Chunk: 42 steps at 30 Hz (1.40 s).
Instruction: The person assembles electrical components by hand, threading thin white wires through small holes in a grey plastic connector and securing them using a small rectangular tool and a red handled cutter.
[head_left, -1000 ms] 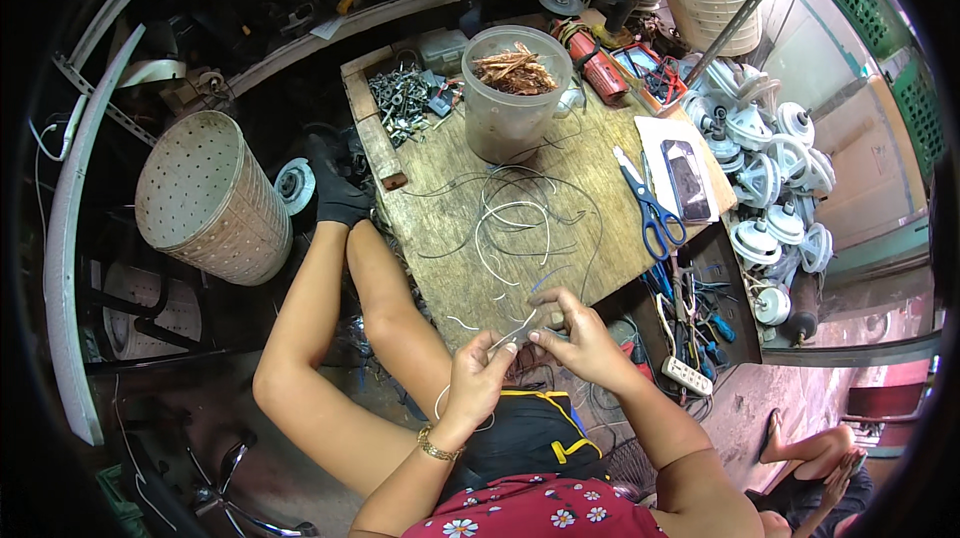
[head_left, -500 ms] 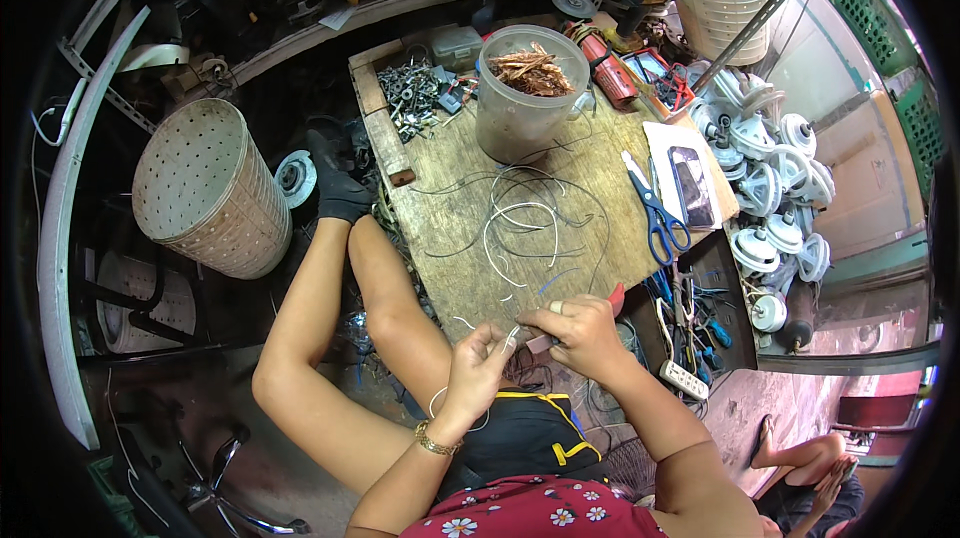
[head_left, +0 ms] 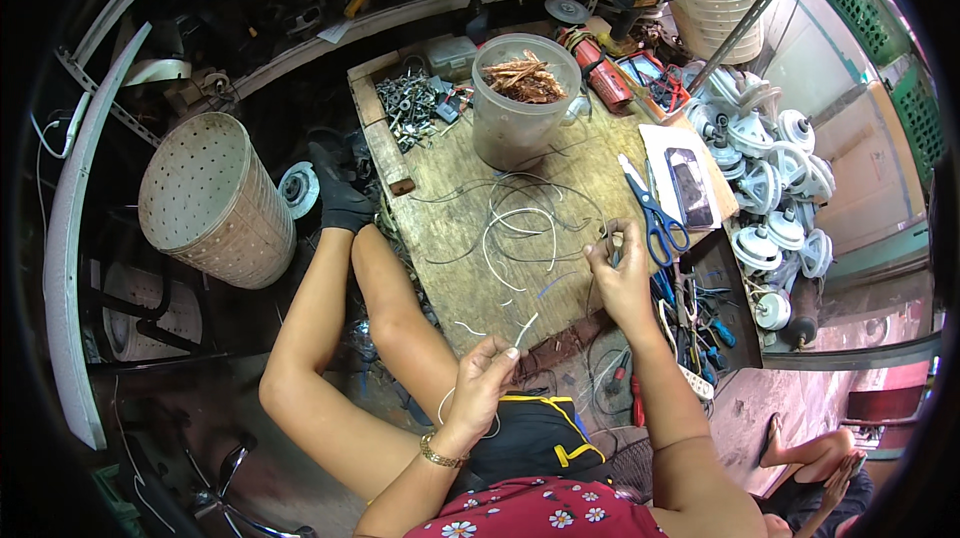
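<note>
My left hand (head_left: pixel 487 375) pinches a thin white wire (head_left: pixel 525 330), its short end sticking up past the fingertips. A loop of white wire (head_left: pixel 441 403) hangs by the wrist, near a gold bracelet. Over the table's right front part, my right hand (head_left: pixel 620 273) is raised with its fingers curled together; what they hold, if anything, is too small and dark to make out. Between the hands, loose white wire (head_left: pixel 487 243) and dark wire (head_left: pixel 440 260) lie in loops on the wooden table (head_left: pixel 440 213), beside short white and blue scraps. Red-handled tools (head_left: pixel 637 403) show below the table's edge.
A clear bucket (head_left: pixel 505 133) of copper wire stands at the back of the table. Blue scissors (head_left: pixel 655 218) and a phone (head_left: pixel 690 183) lie at the right, beside piled white spools (head_left: pixel 760 183). A perforated basket (head_left: pixel 215 203) stands left. Another person sits at the lower right.
My right hand has moved away from my left, up and right over the table. The red handle by it has left that spot; red handles now show lower down. My left hand keeps the white wire.
</note>
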Motion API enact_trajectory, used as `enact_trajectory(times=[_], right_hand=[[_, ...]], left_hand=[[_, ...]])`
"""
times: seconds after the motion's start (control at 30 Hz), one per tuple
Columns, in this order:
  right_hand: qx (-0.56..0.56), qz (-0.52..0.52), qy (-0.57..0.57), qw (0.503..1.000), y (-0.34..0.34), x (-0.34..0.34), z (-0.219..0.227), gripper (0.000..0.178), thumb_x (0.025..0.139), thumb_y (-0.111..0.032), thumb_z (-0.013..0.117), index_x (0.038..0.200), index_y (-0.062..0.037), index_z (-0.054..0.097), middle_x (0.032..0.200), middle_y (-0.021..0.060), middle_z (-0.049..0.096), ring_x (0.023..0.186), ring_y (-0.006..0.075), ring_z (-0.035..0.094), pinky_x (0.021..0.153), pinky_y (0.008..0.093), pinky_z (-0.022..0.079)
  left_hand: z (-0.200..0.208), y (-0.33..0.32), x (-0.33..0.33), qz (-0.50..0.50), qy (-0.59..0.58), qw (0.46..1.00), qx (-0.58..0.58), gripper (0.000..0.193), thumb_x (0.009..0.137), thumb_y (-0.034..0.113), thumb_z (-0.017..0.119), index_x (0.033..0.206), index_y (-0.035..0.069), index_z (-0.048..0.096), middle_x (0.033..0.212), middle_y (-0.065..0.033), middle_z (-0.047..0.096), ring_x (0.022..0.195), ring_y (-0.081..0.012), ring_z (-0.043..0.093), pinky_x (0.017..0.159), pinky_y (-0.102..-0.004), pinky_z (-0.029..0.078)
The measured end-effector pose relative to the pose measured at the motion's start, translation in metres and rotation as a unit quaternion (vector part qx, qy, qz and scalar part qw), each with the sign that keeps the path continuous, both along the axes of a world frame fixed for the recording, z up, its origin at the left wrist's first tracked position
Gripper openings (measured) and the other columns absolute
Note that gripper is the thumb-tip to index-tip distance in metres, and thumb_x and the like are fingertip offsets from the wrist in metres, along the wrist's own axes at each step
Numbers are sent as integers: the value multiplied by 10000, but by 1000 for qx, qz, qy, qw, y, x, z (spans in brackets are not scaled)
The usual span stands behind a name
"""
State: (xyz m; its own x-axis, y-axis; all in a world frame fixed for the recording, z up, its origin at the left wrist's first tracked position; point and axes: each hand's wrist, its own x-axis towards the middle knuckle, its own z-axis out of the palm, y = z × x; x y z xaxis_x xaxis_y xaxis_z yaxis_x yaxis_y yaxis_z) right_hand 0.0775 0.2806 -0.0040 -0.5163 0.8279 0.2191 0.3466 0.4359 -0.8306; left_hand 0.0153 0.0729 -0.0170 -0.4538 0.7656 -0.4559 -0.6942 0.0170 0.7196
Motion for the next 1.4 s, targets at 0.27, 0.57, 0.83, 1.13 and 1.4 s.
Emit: enact_trajectory(times=[0.27,0.57,0.83,1.13,1.4], right_hand=[[-508,264,40,819,-35,31,6,370,872,-145,572,1166,6,404,997,76,552,933,133,494,826,285,412],[-459,321,26,828,-57,21,16,264,894,-107,572,1109,5,468,857,47,590,743,93,559,673,243,466],[-436,339,-4,834,-55,19,15,194,901,-35,532,1068,16,447,855,57,547,718,89,528,631,251,455],[-437,332,-15,836,-53,18,22,175,893,-12,527,1055,16,468,833,49,562,724,86,530,647,251,451],[-447,332,-1,831,-51,19,22,167,885,-100,579,997,4,510,794,62,625,712,95,571,650,233,466]], left_hand=[[4,1,-10,-19,-132,989,70,138,941,163,473,871,61,532,524,60,297,432,-26,233,387,-175,190],[5,3,-9,-50,-181,978,95,155,939,141,456,967,18,546,524,72,309,420,-2,240,382,-167,169],[1,1,-6,-59,-155,981,99,168,931,144,471,1014,23,554,719,13,540,433,13,258,385,-153,187],[6,-1,-6,-70,-168,979,91,188,941,166,463,999,9,550,567,59,353,434,-8,254,393,-165,198],[-15,-5,2,-101,-517,810,258,239,960,222,410,1011,24,535,532,42,247,462,-67,262,450,-215,247]])
